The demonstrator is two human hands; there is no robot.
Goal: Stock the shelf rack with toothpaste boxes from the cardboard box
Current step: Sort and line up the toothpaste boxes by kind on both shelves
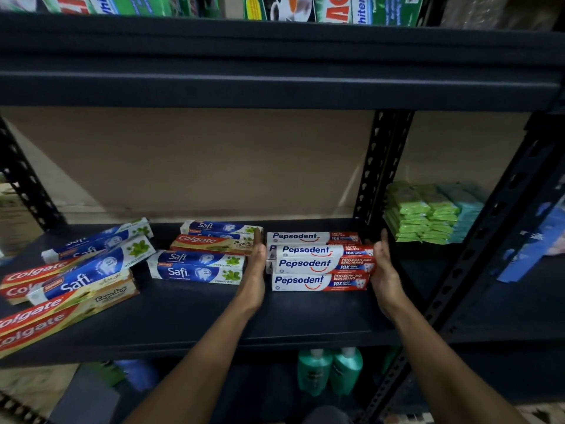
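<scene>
Both arms reach forward from the bottom of the view. The left arm (195, 362) is bare. The left hand (256, 270) stands on its edge, palm facing right. Its fingers are straight and close together, and they press on the left end of the Pepsodent boxes (318, 264). The right arm (443, 362) is bare too. The right hand (384, 267) stands on its edge, palm facing left, flat on the right end of the same boxes. Its thumb (384, 238) points up. The two palms face each other.
</scene>
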